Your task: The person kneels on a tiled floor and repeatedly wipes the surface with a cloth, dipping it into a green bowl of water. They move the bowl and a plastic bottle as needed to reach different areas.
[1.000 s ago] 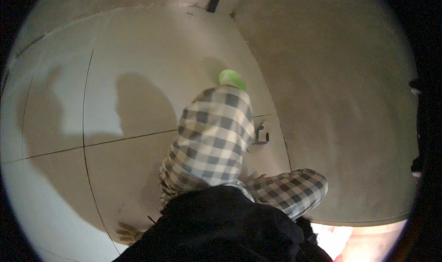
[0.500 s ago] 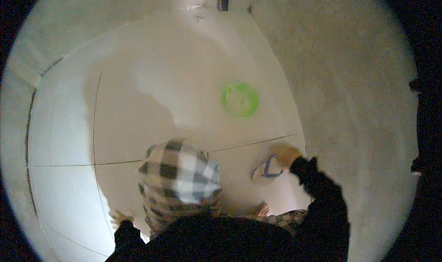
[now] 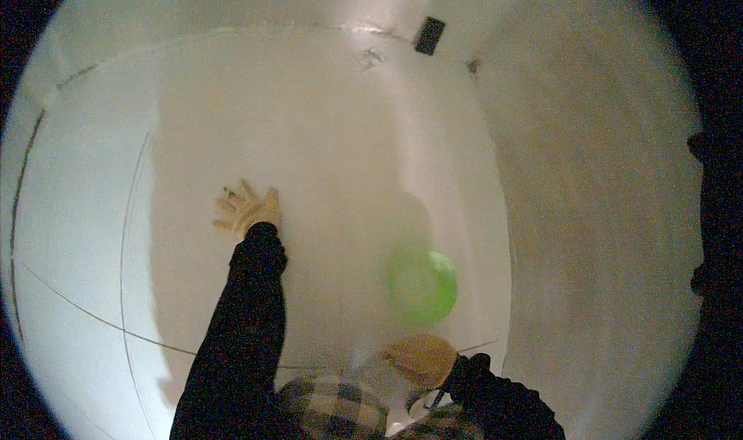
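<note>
My left hand, fingers spread wide, reaches out over the pale floor, its palm apparently flat on it. Nothing shows in it. My right hand is low in the picture, just in front of my knee; blur hides how its fingers are set and whether they hold anything. A round green basin-like thing, smeared by motion, sits just beyond the right hand, apart from it. Below the right wrist shows part of a light sandal with a dark strap.
My knee in checked cloth is at the lower edge. A grey wall rises on the right, another at the far side. On the far wall near the corner is a black rectangular plate. Dark joint lines cross the floor.
My left hand has reached forward from the lower left onto the floor. My right hand has moved left, away from beside the sandal. The view has shifted forward, so the green basin appears lower.
</note>
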Demonstrator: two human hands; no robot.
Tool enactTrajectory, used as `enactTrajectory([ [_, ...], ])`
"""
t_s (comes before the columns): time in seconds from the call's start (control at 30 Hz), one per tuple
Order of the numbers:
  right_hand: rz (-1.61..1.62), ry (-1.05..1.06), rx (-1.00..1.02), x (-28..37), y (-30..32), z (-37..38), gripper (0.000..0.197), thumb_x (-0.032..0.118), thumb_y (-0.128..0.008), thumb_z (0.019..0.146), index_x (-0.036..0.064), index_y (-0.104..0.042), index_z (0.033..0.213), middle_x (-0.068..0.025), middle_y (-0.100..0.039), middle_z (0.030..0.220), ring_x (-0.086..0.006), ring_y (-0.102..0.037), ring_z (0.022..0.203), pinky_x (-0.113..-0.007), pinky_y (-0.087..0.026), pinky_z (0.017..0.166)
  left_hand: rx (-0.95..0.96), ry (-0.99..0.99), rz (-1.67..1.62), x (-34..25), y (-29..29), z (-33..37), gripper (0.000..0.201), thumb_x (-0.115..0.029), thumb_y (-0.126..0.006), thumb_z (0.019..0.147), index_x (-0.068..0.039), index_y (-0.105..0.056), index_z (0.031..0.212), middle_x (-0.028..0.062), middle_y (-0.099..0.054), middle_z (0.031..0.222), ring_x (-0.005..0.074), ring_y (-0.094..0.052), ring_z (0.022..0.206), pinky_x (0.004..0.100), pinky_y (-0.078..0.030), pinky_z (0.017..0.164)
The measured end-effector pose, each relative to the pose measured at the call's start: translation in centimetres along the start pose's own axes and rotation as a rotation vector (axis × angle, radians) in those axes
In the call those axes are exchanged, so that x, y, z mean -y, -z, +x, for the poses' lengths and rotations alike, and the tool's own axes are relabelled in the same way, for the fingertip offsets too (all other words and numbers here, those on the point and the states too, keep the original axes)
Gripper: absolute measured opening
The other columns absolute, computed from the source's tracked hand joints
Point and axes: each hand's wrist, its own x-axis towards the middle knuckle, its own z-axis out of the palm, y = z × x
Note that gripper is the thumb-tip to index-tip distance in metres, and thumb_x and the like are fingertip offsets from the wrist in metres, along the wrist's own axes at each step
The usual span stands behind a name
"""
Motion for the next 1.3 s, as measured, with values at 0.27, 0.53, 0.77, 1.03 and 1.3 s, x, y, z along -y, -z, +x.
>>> enactTrajectory([
  [0.27,-0.322,-0.325,-0.432,-17.3,12.2,14.1,0.048,0.028,-0.059,0.088,0.0082,-0.053,0.131,-0.0185,-0.053,0.134,-0.0366,-0.047,0.127,-0.045,-0.038,0.107,-0.047,0.042,0.111,-2.8,-3.2,0.0,0.085,-0.069,-0.037,0.088,-0.021,-0.015,0.154,0.0161,-0.009,0.16,0.0395,-0.005,0.147,0.0657,-0.006,0.111],
  [0.53,-0.838,-0.753,-0.198,-35.7,26.6,42.4,0.075,0.042,-0.059,0.088,0.0036,-0.032,0.147,-0.0161,-0.025,0.155,-0.0348,-0.022,0.143,-0.043,-0.017,0.118,0.088,0.026,0.123,-1.9,-2.7,0.3,0.087,-0.068,-0.043,0.085,-0.02,-0.019,0.153,0.0191,-0.009,0.159,0.0439,-0.004,0.145,0.0659,-0.004,0.111],
  [0.77,-1.035,-0.811,-0.244,-45.0,30.1,45.4,0.069,0.05,-0.046,0.093,0.0101,-0.032,0.147,-0.0126,-0.025,0.156,-0.0329,-0.024,0.142,-0.045,-0.017,0.117,0.089,-0.075,0.045,1.4,-4.8,2.5,0.085,-0.065,-0.051,0.081,-0.015,-0.034,0.147,0.0259,-0.02,0.154,0.0499,-0.011,0.142,0.0702,-0.003,0.109],
  [1.03,-1.042,-0.954,-0.192,-56.4,28.1,48.0,0.061,0.052,-0.043,0.095,0.0202,-0.037,0.147,-0.0106,-0.033,0.153,-0.0312,-0.032,0.139,-0.046,-0.023,0.115,0.121,-0.074,0.095,1.7,-6.8,2.5,0.084,-0.065,-0.054,0.079,-0.018,-0.036,0.146,0.026,-0.023,0.153,0.0496,-0.014,0.141,0.0705,-0.004,0.109],
  [1.3,-0.899,-0.691,-0.527,-58.1,23.3,48.8,0.057,0.04,-0.041,0.099,0.0131,-0.033,0.148,-0.0134,-0.035,0.151,-0.0314,-0.032,0.139,-0.044,-0.026,0.115,0.31,-0.019,0.054,-0.5,-2.5,4.0,0.083,-0.064,-0.052,0.084,-0.019,-0.029,0.15,0.0236,-0.02,0.154,0.0468,-0.013,0.142,0.0686,-0.005,0.11],
])
